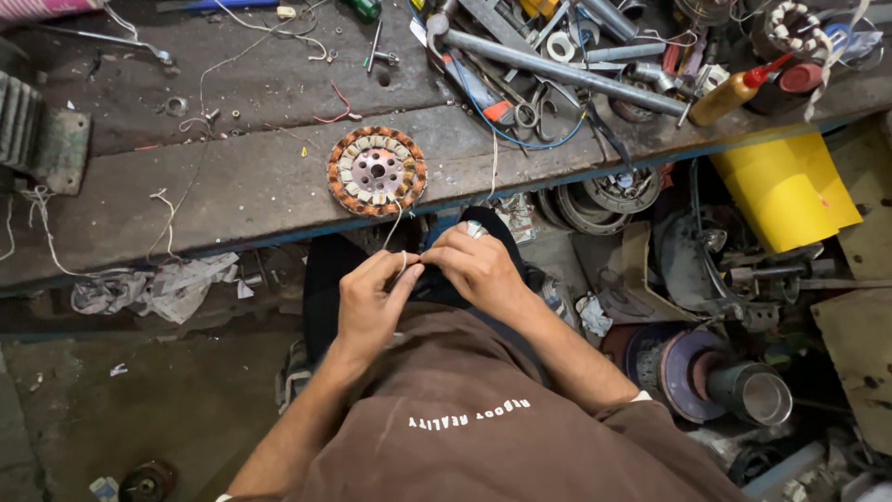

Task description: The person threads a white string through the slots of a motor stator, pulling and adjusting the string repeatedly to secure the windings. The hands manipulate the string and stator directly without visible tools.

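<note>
While the person in the brown shirt (483, 418) looks down, both hands meet close in front of the body, just near the edge of the tabletop. The left hand (370, 302) has its grip closed tight, with thumb and first finger pinching a thin white wire (398, 226). The right hand (478, 265) touches the left one, and its grip is closed too, with the fingertips pinching the same wire at the same spot. A silver ring (476, 229) sits on one finger of the right hand.

From the fingers, the thin white wire runs up and away to a round motor part wound with copper coils (376, 171). This round part lies flat on the grey, dirty wooden tabletop (232, 177), close to its near edge and just beyond the hands.

To the left on the tabletop, bits of white string (167, 223) lie about. Farther off on the right, a long grey metal pipe (567, 70) lies across a heap of tools, and a yellow bottle with a red cap (739, 90) lies beside it. Below the tabletop on the right, a bright yellow plastic sheet (785, 191) leans among old round metal parts (604, 195). Crumpled paper (158, 288) hangs under the edge on the left.
</note>
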